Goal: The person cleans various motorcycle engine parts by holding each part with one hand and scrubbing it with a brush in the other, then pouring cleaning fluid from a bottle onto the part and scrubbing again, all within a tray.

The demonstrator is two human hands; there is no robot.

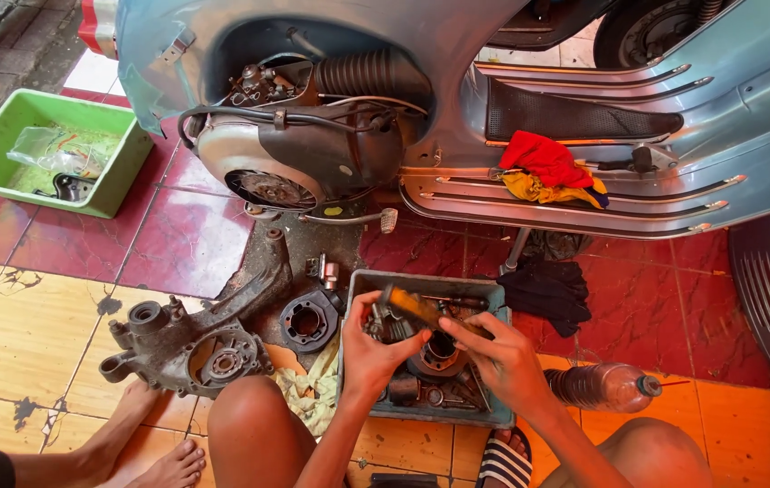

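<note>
The left hand (376,348) is closed around a small greasy metal part (387,323), holding it just above the grey tray (362,285) of engine pieces. The right hand (498,357) pinches the handle of a yellow brush (414,307), whose head rests against that part. Both hands hover over the tray. An engine casing (190,343) lies on the floor to the left, a plastic bottle (602,387) to the right.
</note>
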